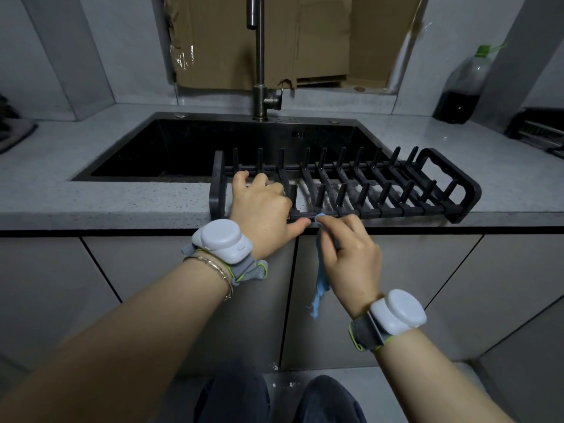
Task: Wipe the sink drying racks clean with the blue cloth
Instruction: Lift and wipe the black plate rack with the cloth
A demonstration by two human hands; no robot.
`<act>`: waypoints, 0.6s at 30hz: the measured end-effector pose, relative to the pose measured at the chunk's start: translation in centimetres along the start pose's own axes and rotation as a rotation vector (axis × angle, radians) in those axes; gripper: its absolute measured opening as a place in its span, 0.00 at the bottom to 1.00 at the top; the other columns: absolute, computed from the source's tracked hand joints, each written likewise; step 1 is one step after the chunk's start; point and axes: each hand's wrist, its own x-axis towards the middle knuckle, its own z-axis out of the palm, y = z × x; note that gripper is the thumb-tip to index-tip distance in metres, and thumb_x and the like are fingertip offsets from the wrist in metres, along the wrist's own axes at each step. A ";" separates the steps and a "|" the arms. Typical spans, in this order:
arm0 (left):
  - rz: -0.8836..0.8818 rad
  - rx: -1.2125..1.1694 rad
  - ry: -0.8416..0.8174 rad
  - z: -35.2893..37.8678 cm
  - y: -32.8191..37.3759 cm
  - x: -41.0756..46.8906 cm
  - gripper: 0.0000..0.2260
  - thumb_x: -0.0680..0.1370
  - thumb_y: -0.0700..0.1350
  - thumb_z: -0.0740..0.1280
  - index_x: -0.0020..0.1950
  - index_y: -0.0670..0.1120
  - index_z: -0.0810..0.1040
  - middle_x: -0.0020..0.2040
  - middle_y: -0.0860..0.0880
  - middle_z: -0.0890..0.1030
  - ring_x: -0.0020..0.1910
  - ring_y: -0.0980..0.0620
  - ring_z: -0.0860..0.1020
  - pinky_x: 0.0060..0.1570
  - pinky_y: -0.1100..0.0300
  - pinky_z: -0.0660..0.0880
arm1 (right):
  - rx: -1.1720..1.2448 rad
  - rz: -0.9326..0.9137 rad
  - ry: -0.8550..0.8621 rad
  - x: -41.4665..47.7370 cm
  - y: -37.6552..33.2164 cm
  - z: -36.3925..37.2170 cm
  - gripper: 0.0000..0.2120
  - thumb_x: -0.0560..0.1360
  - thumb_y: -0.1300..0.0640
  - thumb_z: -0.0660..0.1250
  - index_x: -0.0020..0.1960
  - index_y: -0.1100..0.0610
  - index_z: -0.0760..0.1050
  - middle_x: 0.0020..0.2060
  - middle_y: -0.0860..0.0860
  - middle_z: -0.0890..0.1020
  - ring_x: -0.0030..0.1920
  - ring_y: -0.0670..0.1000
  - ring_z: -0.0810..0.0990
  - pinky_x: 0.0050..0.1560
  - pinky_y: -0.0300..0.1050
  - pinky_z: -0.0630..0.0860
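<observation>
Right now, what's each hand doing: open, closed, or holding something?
Left hand: closed, gripping the near rail of the drying rack.
Right hand: closed, pinching the blue cloth against that rail.

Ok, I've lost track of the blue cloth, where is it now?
Head view, right of centre: the right hand pinches the blue cloth against the near rail of the drying rack, its tail hanging below.

We see a black rack (396, 209) on a pale grey counter (122, 196) flecked with dark specks, and a black sink (183, 141). The cloth (322, 279) is light blue. The cardboard (219, 41) is brown and the tap (260, 56) dark metal. A bottle (460, 87) shows a green cap over near-black liquid. The grey straps (253, 271) carry lime-green edging, and the bracelet (218, 270) is gold.
</observation>
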 end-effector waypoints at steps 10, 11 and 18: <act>0.002 0.007 -0.001 0.1 -0.1 0.0 0.22 0.67 0.62 0.67 0.29 0.43 0.82 0.29 0.48 0.78 0.40 0.42 0.77 0.55 0.47 0.55 | -0.002 0.024 0.021 0.4 0.3 -0.3 0.14 0.72 0.54 0.59 0.47 0.57 0.82 0.38 0.53 0.79 0.31 0.57 0.78 0.28 0.42 0.73; 0.004 0.012 0.002 0.1 -0.1 0.0 0.21 0.67 0.61 0.69 0.29 0.43 0.82 0.29 0.48 0.77 0.40 0.42 0.77 0.54 0.47 0.56 | -0.005 0.012 0.010 0.4 0.1 -0.2 0.14 0.72 0.54 0.60 0.47 0.57 0.82 0.38 0.53 0.79 0.30 0.57 0.78 0.27 0.43 0.73; 0.005 0.019 -0.016 0.1 0.0 -0.1 0.20 0.66 0.61 0.72 0.29 0.43 0.82 0.29 0.48 0.77 0.40 0.42 0.77 0.56 0.46 0.59 | 0.149 0.228 0.026 1.1 0.8 -1.1 0.10 0.73 0.59 0.60 0.49 0.58 0.79 0.41 0.51 0.78 0.41 0.50 0.76 0.43 0.39 0.73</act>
